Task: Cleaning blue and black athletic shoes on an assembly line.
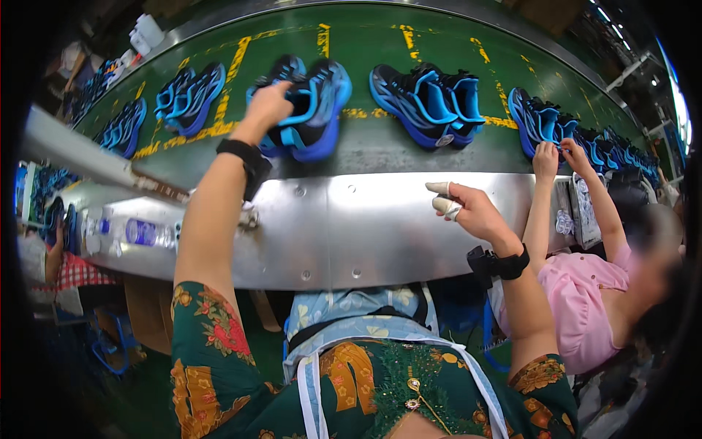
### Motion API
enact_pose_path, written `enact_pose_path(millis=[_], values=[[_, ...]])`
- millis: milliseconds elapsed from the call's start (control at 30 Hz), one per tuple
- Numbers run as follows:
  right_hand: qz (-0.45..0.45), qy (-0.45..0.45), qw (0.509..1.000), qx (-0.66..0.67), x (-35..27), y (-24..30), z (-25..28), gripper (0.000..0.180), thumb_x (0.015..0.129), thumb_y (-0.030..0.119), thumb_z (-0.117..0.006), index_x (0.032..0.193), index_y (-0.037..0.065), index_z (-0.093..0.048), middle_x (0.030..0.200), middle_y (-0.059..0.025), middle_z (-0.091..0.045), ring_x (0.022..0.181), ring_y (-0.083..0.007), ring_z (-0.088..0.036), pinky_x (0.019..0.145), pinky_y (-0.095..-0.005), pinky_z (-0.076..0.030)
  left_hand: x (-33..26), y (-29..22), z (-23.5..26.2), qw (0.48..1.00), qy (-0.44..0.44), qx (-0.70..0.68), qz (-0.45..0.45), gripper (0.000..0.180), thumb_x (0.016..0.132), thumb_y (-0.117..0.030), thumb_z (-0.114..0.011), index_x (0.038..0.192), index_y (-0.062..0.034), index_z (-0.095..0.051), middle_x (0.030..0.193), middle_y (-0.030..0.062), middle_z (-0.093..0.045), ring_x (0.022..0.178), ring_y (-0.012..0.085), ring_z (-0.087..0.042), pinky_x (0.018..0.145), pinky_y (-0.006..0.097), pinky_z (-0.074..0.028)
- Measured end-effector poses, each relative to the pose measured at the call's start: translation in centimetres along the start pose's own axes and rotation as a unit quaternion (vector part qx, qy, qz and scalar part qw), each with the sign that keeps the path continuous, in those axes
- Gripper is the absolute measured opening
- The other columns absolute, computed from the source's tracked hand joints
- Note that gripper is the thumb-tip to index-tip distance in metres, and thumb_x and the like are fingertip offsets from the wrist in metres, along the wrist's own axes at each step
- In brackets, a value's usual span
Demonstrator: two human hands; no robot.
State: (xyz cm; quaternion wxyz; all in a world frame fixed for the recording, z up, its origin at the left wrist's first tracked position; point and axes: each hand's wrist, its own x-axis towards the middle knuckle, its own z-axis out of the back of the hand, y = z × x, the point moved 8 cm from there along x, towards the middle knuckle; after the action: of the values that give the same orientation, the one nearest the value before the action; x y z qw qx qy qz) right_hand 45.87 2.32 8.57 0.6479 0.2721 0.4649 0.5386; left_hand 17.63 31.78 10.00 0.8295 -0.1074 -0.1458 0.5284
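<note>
A pair of blue and black sneakers [307, 106] lay side by side on a green conveyor belt [380, 150], straight ahead of the person, long axes running away from the body. The left hand [267, 106], arm fully stretched, rested closed over the left shoe's heel. The right hand [468, 208] hovered much nearer, over the steel ledge [344, 227], loosely open and empty, fingertips taped.

Shoe factory line: sneaker pairs [307, 110] on conveyor belt [365, 44] (green).
</note>
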Motion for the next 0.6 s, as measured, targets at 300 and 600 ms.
enact_pose_path(millis=[300, 600], values=[[0.072, -0.181, 0.924, -0.329, 8.8, 1.3, 14.0, 0.051, 0.078, 0.015, -0.077, 0.126, 0.01, -0.061, 0.095, -0.019, -0.069, 0.076, -0.0309, -0.065, 0.07, -0.0382, -0.05, 6.5, -12.0, 2.2, 0.939, -0.252, -0.047, -0.228, 0.02, 0.081, -0.024, -0.062, 0.078, -0.0066, -0.07, 0.084, 0.016, -0.069, 0.079, 0.0357, -0.066, 0.068, 0.045, -0.054], [0.03, -0.099, 0.9, -0.423, 9.8, 1.1, 9.7, 0.045, 0.072, 0.036, -0.081, 0.102, 0.005, -0.071, 0.088, -0.023, -0.068, 0.087, -0.0414, -0.064, 0.078, -0.0451, -0.052, -3.8, -23.0, -13.9, 0.958, 0.023, -0.205, -0.197, 0.024, 0.081, -0.021, -0.066, 0.094, -0.0035, -0.056, 0.096, 0.0158, -0.055, 0.092, 0.0392, -0.059, 0.078, 0.048, -0.049]])
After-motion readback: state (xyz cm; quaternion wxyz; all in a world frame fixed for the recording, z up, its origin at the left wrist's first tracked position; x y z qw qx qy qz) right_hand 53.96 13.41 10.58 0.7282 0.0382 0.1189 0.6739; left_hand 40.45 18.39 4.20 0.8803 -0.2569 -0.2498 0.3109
